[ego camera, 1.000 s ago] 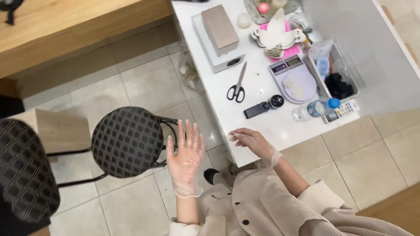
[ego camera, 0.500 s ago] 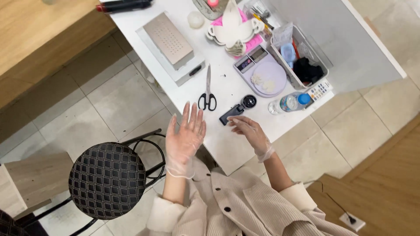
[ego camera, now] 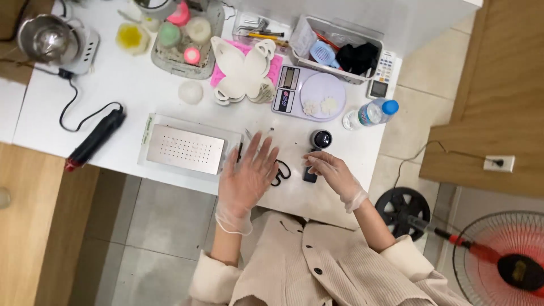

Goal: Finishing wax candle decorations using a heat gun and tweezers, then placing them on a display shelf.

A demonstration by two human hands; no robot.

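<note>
Left hand: gloved, fingers spread flat, held over the scissors on the white table.
Right hand: gloved, fingers curled loosely on the small black device.
Digital scale: placed just behind the device.
Perforated metal plate: set left of the left hand.

A lilac kitchen scale with a grey screen sits mid-desk; right of it, a white calculator with a dark screen and a blue-capped labelled bottle.

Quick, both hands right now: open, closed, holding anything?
Left hand: open, fingers spread over the scissors, gripping nothing.
Right hand: loosely curled, fingertips on the small black device; no closed grip visible.
</note>
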